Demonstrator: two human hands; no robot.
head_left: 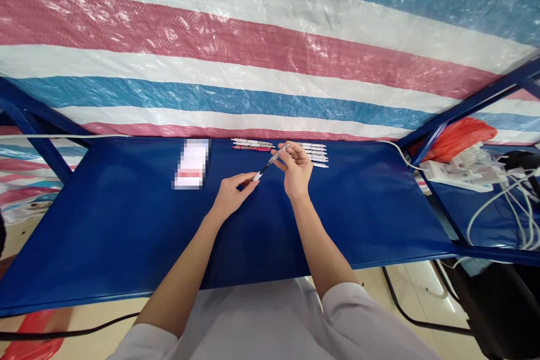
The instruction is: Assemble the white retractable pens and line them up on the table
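Observation:
Between my hands, above the blue table (139,225), a slim pen (265,167) is held at a slant. My left hand (233,194) pinches its white lower end, while my right hand (297,167) grips the clear and silver upper part. A dark stretch of the pen shows between the two ends; whether the parts are joined there I cannot tell. Behind my right hand lies a row of several white pens (316,152), partly hidden by the fingers. A few white pens (248,141) and a red pen (253,148) lie at the table's back edge.
A blurred white and pink rectangle (192,164) lies left of my hands. Striped plastic sheeting (253,45) hangs behind the table. At the right, beyond a blue metal frame (439,202), are a red plastic bag (459,140), a white power strip (455,174) and loose white cables (523,208).

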